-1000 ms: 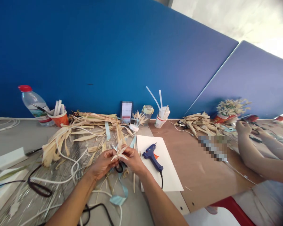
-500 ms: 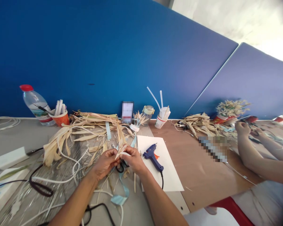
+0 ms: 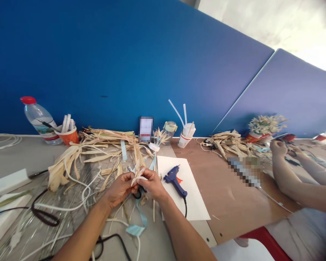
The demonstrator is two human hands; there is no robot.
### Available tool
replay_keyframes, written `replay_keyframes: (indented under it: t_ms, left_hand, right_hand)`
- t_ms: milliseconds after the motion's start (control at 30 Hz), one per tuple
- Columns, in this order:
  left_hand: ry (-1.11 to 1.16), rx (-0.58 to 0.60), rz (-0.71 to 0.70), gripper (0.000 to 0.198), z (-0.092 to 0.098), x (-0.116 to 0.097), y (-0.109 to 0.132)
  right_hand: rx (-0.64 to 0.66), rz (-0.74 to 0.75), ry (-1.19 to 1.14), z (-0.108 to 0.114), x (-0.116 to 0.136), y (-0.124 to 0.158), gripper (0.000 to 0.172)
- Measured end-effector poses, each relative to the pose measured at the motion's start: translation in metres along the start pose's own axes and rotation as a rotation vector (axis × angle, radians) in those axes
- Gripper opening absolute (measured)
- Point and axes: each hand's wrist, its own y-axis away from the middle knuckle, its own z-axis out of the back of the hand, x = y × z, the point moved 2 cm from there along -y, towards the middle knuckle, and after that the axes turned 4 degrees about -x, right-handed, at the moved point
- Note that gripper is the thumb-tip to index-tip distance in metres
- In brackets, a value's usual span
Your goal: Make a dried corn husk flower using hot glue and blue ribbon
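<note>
A pale strip of dried corn husk (image 3: 139, 178) is pinched between my two hands at the middle of the desk. My left hand (image 3: 122, 187) is closed on its left side, with thumb and fingers together. My right hand (image 3: 153, 184) grips the other side, and a curled end shows between the hands. Partly hidden below them are black-handled scissors (image 3: 137, 195) on the desk. To the right, a blue hot glue gun (image 3: 176, 181) lies on a white sheet of paper (image 3: 197, 206). A light blue ribbon (image 3: 137, 229) trails below my hands.
Dried husks (image 3: 108, 136) are heaped along the blue partition (image 3: 111, 65). White cables (image 3: 84, 197) and clear thin sticks cover the left side. A bottle (image 3: 39, 119), an orange cup (image 3: 67, 137), a phone (image 3: 146, 128) and a straw cup (image 3: 184, 140) stand behind. At right, a co-worker's arms (image 3: 293, 181) reach over the desk.
The curled end of the husk strip between my fingers has shifted slightly left and down. Both hands keep their pinch. The whole view has slid a little.
</note>
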Motion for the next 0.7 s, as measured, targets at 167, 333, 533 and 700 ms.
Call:
replay_keyframes:
  t_ms: [167, 333, 533, 700]
  left_hand:
    - [0.011, 0.001, -0.011, 0.029, -0.002, 0.000, 0.000]
    - [0.060, -0.002, -0.002, 0.025, -0.004, -0.001, 0.002]
    - [0.049, -0.021, -0.026, 0.019, -0.003, -0.001, 0.002]
    - [0.020, -0.073, -0.067, 0.020, -0.006, -0.004, 0.001]
  right_hand:
    - [0.017, -0.035, -0.037, -0.001, -0.003, 0.001, 0.023]
    - [-0.034, -0.086, -0.125, -0.002, -0.009, 0.001, 0.027]
    - [-0.094, -0.063, -0.181, -0.001, -0.013, -0.003, 0.028]
    - [-0.154, -0.066, -0.231, 0.000, -0.016, -0.006, 0.028]
